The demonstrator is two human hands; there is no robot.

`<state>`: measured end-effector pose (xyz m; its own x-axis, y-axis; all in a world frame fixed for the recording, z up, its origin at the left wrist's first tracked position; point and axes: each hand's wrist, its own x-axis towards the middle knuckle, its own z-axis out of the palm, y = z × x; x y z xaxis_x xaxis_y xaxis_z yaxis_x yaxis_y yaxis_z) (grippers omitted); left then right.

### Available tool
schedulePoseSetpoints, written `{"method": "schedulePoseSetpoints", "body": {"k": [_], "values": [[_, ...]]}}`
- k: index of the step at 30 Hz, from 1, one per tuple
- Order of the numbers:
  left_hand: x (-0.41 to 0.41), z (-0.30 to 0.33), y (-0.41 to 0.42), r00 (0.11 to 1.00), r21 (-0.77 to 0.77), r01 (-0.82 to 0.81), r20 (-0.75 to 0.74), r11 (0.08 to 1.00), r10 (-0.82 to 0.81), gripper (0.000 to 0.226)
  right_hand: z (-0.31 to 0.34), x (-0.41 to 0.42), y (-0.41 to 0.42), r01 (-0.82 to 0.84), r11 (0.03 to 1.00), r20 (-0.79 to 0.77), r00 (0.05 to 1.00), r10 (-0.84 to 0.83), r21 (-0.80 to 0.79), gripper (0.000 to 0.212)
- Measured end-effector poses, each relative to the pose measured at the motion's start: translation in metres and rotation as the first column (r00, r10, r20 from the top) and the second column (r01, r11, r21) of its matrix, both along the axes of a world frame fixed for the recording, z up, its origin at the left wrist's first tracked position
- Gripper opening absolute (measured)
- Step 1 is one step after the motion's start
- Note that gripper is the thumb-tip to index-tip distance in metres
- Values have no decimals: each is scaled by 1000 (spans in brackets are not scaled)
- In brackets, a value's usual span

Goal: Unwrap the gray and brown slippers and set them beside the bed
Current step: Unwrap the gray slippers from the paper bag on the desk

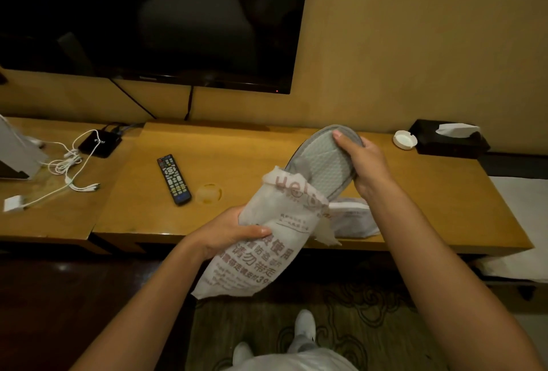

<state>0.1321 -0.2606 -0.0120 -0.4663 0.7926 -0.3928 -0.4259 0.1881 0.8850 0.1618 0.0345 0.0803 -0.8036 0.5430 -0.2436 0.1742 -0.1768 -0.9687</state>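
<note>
A gray slipper (323,160) sticks halfway out of a white printed wrapper bag (267,240), sole side up, above the wooden desk (237,222). My right hand (364,163) grips the slipper's free end, thumb on the sole. My left hand (234,231) holds the wrapper's middle, thumb across the printed side. A second white wrapped bundle (353,219) lies on the desk just behind the wrapper, partly hidden; its contents are not visible. No brown slipper can be made out.
A remote control (174,179) lies on the desk left of centre, with white cables (68,169) and a black box (99,143) further left. A white ashtray (404,139) and a black tissue box (447,139) stand at the right. A dark TV (148,21) hangs above. White bedding (522,222) is at the right edge.
</note>
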Motion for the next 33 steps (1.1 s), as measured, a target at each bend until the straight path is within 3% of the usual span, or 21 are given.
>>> {"method": "schedulePoseSetpoints", "body": {"k": [3,5,10,14,17,19,24,29,33], "values": [[-7,-5,-8,994,-78,-104,-50,992,100,31,4,0,13,146,989,-81,986,-148,-34,33],[-13,-9,-12,961,-158,-265,-125,951,247,26,10,0,24,284,959,-156,947,-282,-10,30],[-32,-22,-19,762,-184,-647,-202,740,615,23,15,2,53,522,852,-291,811,-508,-33,88],[-49,-26,-22,679,-157,-733,-112,662,725,21,8,9,70,532,841,-258,803,-538,-99,96],[-62,-34,-17,682,-158,-724,-22,671,731,17,-15,13,68,480,871,-192,849,-492,-108,64],[-69,-44,-10,684,-190,-721,-39,666,729,15,-31,15,59,438,890,-156,877,-454,-130,51],[-92,-73,4,626,-307,-778,-310,548,716,29,-59,13,45,384,913,-68,916,-395,-135,51],[-114,-83,13,540,-401,-842,-601,361,589,39,-67,0,47,371,916,-40,924,-381,-154,55],[-131,-79,12,552,-449,-834,-700,321,454,42,-74,-9,48,336,927,-24,939,-344,-168,53]]}}
